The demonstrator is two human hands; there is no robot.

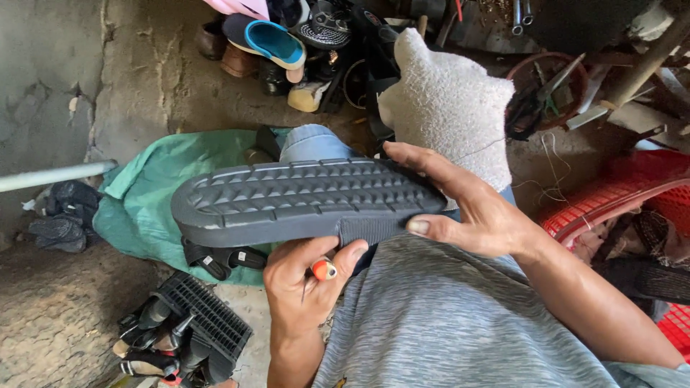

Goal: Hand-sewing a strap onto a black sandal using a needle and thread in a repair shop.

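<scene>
A dark grey sandal (302, 201) lies sole up across my lap, its ridged tread facing me. My right hand (467, 208) grips its right end, fingers over the tread and thumb on the side edge. My left hand (305, 284) supports the sandal from below near the middle. Between the left fingers sits a small object with an orange-red tip (324, 269). A white fuzzy cloth (449, 104) covers my knee behind the sandal.
A green cloth (151, 194) lies on the dirt floor at left. Tools with dark handles and a black grid tray (201, 316) sit at lower left. Piled shoes (273, 43) stand at the back. A red plastic basket (625, 201) is at right.
</scene>
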